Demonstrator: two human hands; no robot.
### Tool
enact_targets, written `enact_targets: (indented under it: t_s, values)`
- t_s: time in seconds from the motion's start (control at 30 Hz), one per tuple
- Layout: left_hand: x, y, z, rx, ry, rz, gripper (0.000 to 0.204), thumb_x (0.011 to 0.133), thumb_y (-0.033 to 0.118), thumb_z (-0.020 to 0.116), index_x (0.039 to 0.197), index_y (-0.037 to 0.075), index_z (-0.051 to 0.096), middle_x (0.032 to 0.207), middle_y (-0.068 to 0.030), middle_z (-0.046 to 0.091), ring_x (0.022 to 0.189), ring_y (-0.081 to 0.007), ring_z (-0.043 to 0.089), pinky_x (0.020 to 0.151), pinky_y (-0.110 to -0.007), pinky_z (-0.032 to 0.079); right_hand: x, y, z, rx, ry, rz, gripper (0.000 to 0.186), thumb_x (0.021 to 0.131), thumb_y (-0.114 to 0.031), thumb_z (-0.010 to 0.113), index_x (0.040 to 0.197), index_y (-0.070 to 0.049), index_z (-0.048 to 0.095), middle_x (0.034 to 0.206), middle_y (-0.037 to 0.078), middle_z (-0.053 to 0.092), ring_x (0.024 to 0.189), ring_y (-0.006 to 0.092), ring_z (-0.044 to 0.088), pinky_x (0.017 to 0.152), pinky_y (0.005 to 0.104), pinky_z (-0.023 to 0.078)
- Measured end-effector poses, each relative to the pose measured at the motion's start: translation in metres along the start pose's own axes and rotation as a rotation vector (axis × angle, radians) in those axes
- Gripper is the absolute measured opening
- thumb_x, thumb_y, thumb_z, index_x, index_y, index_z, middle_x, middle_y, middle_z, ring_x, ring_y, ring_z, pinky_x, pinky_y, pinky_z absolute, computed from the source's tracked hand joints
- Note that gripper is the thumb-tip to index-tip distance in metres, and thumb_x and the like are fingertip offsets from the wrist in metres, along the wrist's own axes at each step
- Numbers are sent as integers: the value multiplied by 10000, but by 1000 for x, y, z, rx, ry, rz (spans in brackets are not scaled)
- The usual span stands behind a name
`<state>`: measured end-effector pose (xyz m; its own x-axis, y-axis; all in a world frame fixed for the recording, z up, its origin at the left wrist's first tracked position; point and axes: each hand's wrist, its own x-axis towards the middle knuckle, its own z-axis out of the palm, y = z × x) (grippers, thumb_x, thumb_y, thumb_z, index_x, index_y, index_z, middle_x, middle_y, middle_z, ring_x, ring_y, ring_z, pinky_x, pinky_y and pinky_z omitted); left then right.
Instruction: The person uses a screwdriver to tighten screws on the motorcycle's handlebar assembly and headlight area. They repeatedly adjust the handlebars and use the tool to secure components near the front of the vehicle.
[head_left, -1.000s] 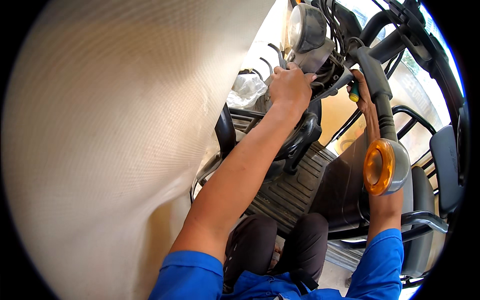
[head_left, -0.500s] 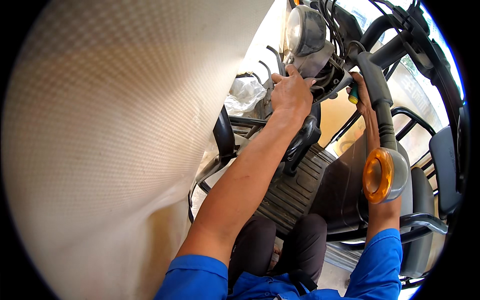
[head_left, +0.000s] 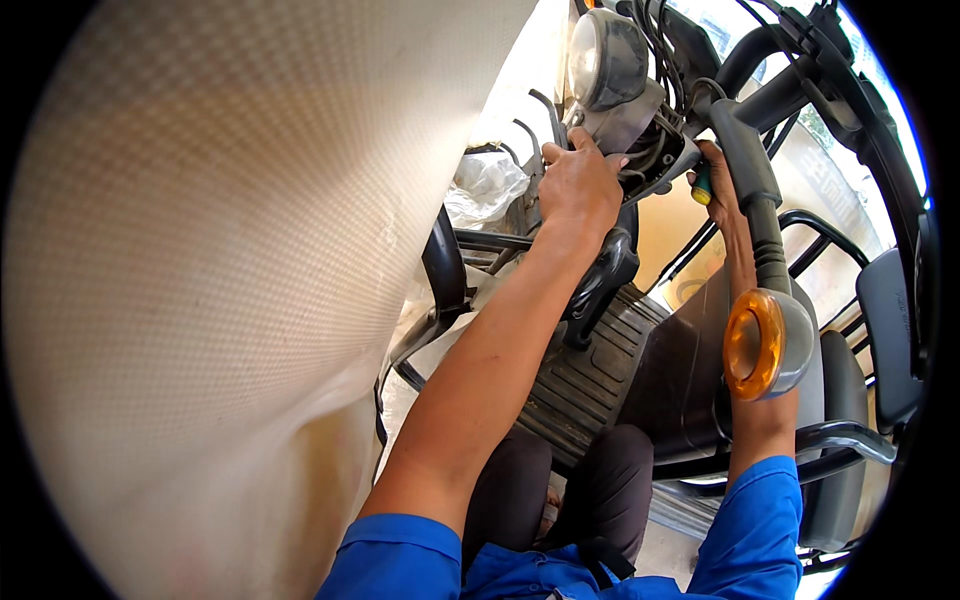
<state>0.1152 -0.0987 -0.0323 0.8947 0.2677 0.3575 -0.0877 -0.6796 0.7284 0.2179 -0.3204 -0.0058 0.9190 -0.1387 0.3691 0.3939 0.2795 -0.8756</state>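
A round headlight (head_left: 608, 60) sits at the top of a vehicle's front end, above a grey housing (head_left: 628, 118) with dark wires (head_left: 655, 150) showing in its open side. My left hand (head_left: 580, 188) is closed around the near left part of this housing, fingers on its edge just under the lamp. To the right of the housing, partly behind the handlebar stalk, my right hand (head_left: 722, 185) grips a screwdriver (head_left: 702, 187) by its green handle with a yellow end. The screwdriver's shaft and tip are hidden behind the housing.
An amber turn signal (head_left: 768, 345) hangs in front of my right forearm. A pale textured sheet (head_left: 220, 280) fills the left. Below lies a ribbed footboard (head_left: 590, 375); black handlebars (head_left: 770, 105) cross the upper right. A clear plastic bag (head_left: 487, 187) lies beyond the left hand.
The whole view has shifted very slightly. Both hands keep their places on the housing and the screwdriver.
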Motion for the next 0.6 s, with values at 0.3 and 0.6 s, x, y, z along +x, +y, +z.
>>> enact_targets:
  t_s: [0.3,0.6]
  values:
    - [-2,-1,-10,-80,-32,19,689,959,462,584,1337,-84,401,1240,-423,506,1138,-518,596,963,-522,515,-19,11,0,73,72,-27,354,997,-291,573,1252,-50,525,1077,116,652,951,250,661,828,416,565]
    - [-1,-6,-19,-67,-33,14,699,900,424,630,1334,-76,406,1261,-425,486,1128,-515,600,990,-502,500,-165,-18,65,40,193,74,324,1038,-343,510,1131,-34,506,1005,148,645,886,256,623,850,365,510]
